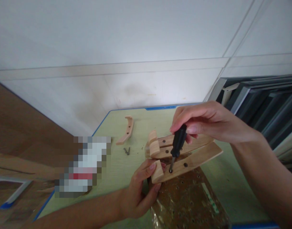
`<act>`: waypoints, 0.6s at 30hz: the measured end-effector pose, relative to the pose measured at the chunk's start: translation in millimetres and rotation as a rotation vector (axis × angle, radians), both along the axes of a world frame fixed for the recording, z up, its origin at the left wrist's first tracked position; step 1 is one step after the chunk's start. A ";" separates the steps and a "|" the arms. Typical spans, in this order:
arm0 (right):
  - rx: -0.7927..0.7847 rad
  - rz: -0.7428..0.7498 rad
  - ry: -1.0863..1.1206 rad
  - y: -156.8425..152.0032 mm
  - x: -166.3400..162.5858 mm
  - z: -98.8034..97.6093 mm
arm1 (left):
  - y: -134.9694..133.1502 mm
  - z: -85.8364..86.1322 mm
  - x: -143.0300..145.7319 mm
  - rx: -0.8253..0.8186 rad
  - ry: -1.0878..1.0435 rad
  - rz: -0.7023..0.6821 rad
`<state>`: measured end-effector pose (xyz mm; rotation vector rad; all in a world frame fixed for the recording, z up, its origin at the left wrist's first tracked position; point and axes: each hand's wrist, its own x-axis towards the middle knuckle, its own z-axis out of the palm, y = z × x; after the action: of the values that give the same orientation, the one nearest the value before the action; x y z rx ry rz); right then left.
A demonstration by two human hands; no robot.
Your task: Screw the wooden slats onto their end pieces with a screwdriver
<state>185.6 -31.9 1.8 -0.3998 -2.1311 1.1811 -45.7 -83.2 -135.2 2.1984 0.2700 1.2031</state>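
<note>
My right hand [196,122] grips the black handle of a screwdriver [178,141]. Its metal tip points down at a screw hole in the nearest wooden hook [196,161], which has a second dark hole farther along. My left hand [146,187] is closed around the thick, bent end of that same hook, thumb on top. Beside it lie other pale wooden hooks [168,149], side by side, each with dark holes. All of them rest on a brown block [184,203] wrapped in clear tape. Whether a screw sits under the tip is hard to make out.
Another wooden hook [129,128] and a few loose screws [127,150] lie on the pale green table [114,171], which has a blue edge. A blurred-out object [86,168] is at the left. Dark panels [267,105] lean against the wall at the right.
</note>
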 end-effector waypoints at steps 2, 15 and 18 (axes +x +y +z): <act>-0.022 0.010 0.004 -0.5 -0.8 0.0 | 0.3 0.8 0.7 0.012 0.003 -0.003; -0.005 -0.121 0.068 -3.6 -7.2 -5.2 | -0.9 -2.9 -0.2 0.008 0.030 -0.015; 0.007 -0.167 0.044 -3.2 -8.6 -6.3 | 0.3 -3.3 -0.6 0.010 0.024 -0.017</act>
<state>177.1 -35.1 -4.5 -0.5332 -2.0207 1.0777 -46.3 -82.9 -138.5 2.2204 0.2551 1.1717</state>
